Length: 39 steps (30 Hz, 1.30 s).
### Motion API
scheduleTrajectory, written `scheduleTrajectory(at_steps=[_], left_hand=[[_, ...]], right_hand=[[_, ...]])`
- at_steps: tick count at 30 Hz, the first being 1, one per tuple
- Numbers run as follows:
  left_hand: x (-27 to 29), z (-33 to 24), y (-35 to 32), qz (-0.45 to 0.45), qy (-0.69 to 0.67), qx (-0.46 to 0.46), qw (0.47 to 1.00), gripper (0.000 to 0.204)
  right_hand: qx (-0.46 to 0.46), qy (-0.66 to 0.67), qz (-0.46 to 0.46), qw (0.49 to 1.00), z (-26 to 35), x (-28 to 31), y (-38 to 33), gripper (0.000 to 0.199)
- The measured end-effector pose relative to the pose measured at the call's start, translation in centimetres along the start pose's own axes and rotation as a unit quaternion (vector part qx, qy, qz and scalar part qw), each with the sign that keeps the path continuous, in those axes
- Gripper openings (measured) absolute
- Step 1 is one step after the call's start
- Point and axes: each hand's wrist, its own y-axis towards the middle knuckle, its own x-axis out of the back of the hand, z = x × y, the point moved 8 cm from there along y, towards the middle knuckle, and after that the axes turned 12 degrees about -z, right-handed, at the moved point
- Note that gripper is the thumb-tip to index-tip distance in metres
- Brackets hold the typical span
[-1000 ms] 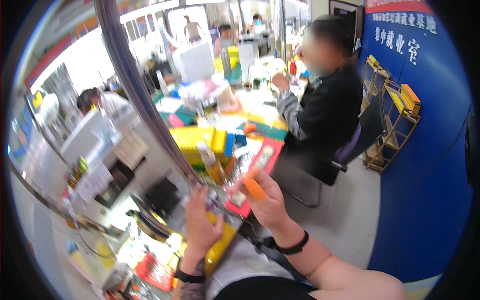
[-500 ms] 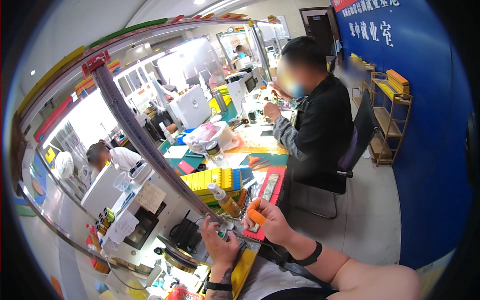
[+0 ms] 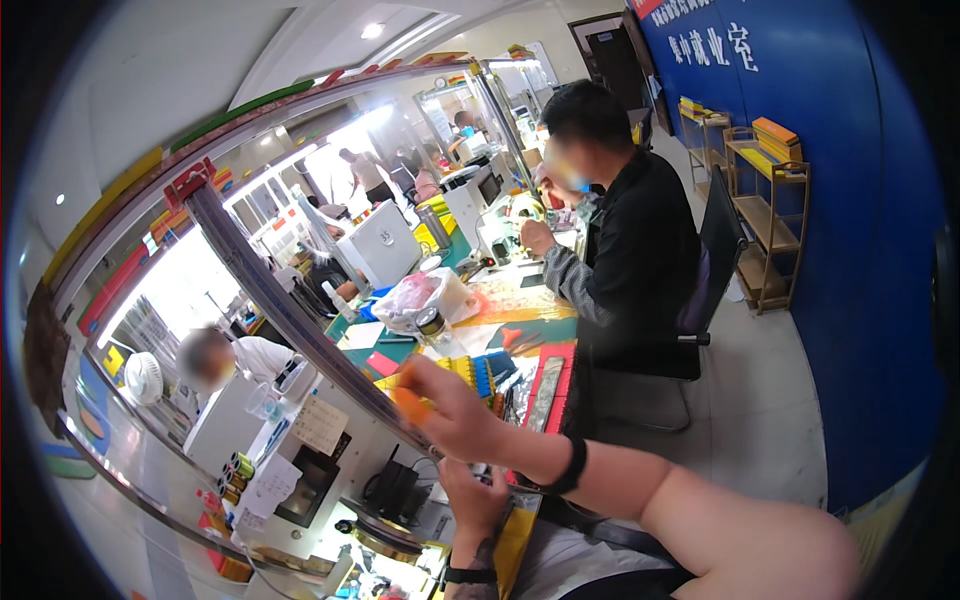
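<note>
Small orange piece (image 3: 411,404) pinched tight between right hand (image 3: 455,410) fingers (image 3: 425,380).

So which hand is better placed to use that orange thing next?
Probably the right hand: it is raised over the bench and pinches the orange thing. The left hand sits lower, near the lap, away from it.

One view is given, taken from the head through a wide fisheye lens. The bench (image 3: 520,330) is looked along from close above, ahead and slightly down. Both hands are seen near, at lower centre. Straight edges are bent toward the rim.
</note>
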Motion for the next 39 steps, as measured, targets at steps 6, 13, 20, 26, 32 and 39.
scheduleTrajectory(at_steps=[6,13,20,26,32,39], left_hand=[[4.3,-6.1,2.2,-0.062,0.118,-0.079,0.988,0.081],[5.7,-5.6,2.3,-0.042,0.061,-0.027,0.997,0.066],[10.2,-5.9,4.0,-0.208,0.001,-0.047,0.977,0.06],[8.5,-3.8,9.5,-0.104,-0.201,0.074,0.971,0.063],[7.3,-3.5,10.2,-0.093,-0.149,0.056,0.983,0.06],[11.3,-3.7,13.5,-0.217,-0.16,0.065,0.961,0.076]], right_hand=[[0.058,0.0,0.042,0.997,3.3,-10.8,12.2,0.016],[-0.015,-0.037,-0.007,0.999,-0.1,-13.3,18.7,0.025],[-0.034,-0.011,0.006,0.999,-0.8,-12.8,19.8,0.026],[-0.056,-0.003,0.033,0.998,-1.0,-12.9,19.7,0.026],[-0.024,-0.07,0.003,0.997,-0.5,-13.6,19.7,0.029],[-0.028,-0.11,0.013,0.993,-0.6,-12.8,19.5,0.027]])
